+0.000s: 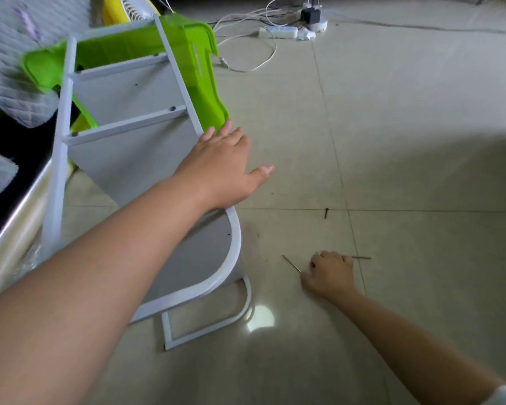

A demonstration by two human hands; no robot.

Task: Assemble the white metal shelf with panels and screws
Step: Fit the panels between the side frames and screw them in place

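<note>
The white metal shelf (120, 135) lies tilted on its side on the tiled floor, grey panels fixed between its white tube rails. My left hand (222, 168) rests flat on its right rail with the fingers straight and the thumb spread out. Down on the floor, my right hand (330, 271) curls its fingers round a thin metal rod-like tool (292, 263), whose two ends stick out at either side of the fist. A single dark screw (326, 213) lies loose on a tile between the two hands.
A green plastic stool (205, 74) stands behind the shelf. A white power strip (278, 32) with cables and a charger lies at the far side of the floor. A quilted white cover (9, 54) and a shiny metal bar (15, 220) are at the left.
</note>
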